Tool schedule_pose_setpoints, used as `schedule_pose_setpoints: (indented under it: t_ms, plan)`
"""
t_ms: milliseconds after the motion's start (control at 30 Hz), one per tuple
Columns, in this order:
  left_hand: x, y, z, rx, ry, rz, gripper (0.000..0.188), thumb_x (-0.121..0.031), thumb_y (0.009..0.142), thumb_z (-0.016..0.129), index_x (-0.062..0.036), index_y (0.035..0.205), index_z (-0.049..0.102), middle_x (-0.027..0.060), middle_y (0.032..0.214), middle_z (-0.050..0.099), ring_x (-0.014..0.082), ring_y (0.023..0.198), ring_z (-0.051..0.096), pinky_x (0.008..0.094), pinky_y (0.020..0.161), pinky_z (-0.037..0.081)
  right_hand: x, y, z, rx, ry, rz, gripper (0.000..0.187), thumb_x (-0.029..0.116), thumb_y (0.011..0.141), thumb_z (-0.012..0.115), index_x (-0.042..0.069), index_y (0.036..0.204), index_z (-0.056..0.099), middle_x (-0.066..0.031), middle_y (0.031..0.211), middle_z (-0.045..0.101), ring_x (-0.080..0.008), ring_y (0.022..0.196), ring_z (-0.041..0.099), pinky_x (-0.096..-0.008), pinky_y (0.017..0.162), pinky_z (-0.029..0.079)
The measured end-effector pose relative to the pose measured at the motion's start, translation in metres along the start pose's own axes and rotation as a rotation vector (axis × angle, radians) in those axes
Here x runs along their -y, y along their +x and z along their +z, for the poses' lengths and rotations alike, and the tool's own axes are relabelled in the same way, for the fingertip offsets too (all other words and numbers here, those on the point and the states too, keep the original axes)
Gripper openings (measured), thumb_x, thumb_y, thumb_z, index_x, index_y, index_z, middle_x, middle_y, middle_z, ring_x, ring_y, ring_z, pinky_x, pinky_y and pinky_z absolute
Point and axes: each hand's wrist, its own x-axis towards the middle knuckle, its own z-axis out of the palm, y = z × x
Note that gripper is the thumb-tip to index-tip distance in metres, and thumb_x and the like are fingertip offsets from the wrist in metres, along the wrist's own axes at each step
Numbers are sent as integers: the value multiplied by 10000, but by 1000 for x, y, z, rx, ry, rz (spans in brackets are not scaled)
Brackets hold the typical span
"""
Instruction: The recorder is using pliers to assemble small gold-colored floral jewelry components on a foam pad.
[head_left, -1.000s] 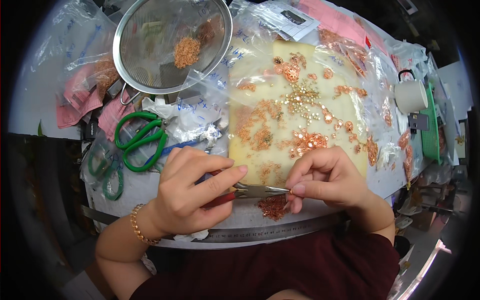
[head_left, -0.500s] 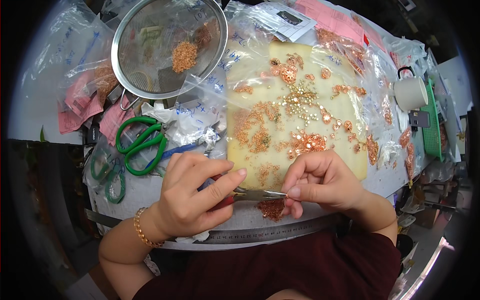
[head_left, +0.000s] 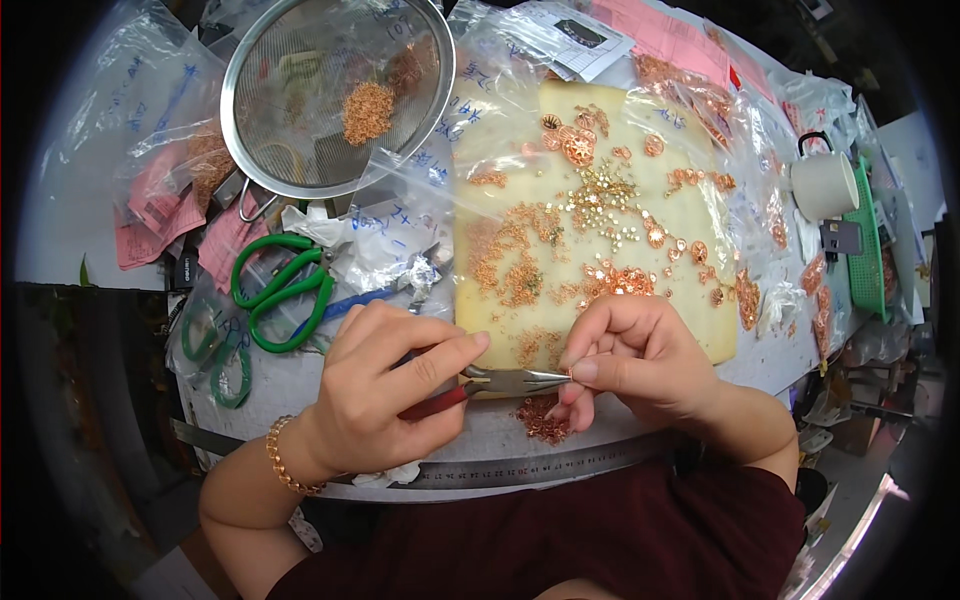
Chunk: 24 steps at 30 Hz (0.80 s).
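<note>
My left hand [head_left: 392, 385], a beaded bracelet on its wrist, is wrapped round a pair of red-handled pliers [head_left: 500, 380]. The narrow jaws point right and reach the fingertips of my right hand [head_left: 640, 360]. Thumb and forefinger there pinch a tiny copper-coloured piece [head_left: 571, 377], mostly hidden by the fingers and too small to name. Just below the jaws lies a heap of small dark copper-coloured bits [head_left: 541, 420]. Beyond both hands, a pale yellow mat [head_left: 700, 325] carries small rings [head_left: 522, 280], gold-coloured beads [head_left: 600, 190] and round copper-coloured discs [head_left: 620, 280].
Green-handled scissors [head_left: 290, 295] rest left of the mat, beneath a mesh sieve [head_left: 300, 100] with small copper-coloured parts. A ruler [head_left: 530, 467] runs along the near table edge. At the right stand a white mug [head_left: 823, 187] and a green basket [head_left: 865, 245]; plastic bags [head_left: 150, 100] crowd the left.
The plier jaws have parted slightly, and the tips have risen a little along with my right fingertips. Both hands keep their holds.
</note>
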Motion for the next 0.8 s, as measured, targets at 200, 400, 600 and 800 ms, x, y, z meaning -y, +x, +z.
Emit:
schedule_pose_setpoints:
  t_ms: [200,400,600,800]
  plan:
    - [0,-1,2,-3,-89,-81,521,-16,606,746,-47,1125,724,84,969,677,256,775,602,345,715,485,-3,0,-1,-7,-66,-98,80,-55,952,583,-75,1029,591,-194,895,711,-227,743,728,-329,693,610]
    - [-1,1,1,48,-156,-120,506,-10,618,746,-41,1123,725,92,960,678,257,763,603,346,713,502,-4,-2,0,10,-49,-143,99,-77,951,566,-85,1045,594,-195,914,711,-207,780,724,-313,707,605]
    - [-1,1,0,61,-181,-135,503,-13,629,752,-48,1130,726,85,956,680,246,755,602,333,701,504,-3,-3,2,3,-64,-148,110,-98,951,554,-79,1047,603,-180,912,702,-194,772,715,-308,719,604]
    - [-1,0,-2,105,-185,-150,491,-26,638,754,-53,1128,728,78,954,681,240,750,602,333,690,500,-2,-4,4,-14,-67,-139,89,-92,950,565,-67,1021,611,-157,875,693,-192,735,709,-370,801,620]
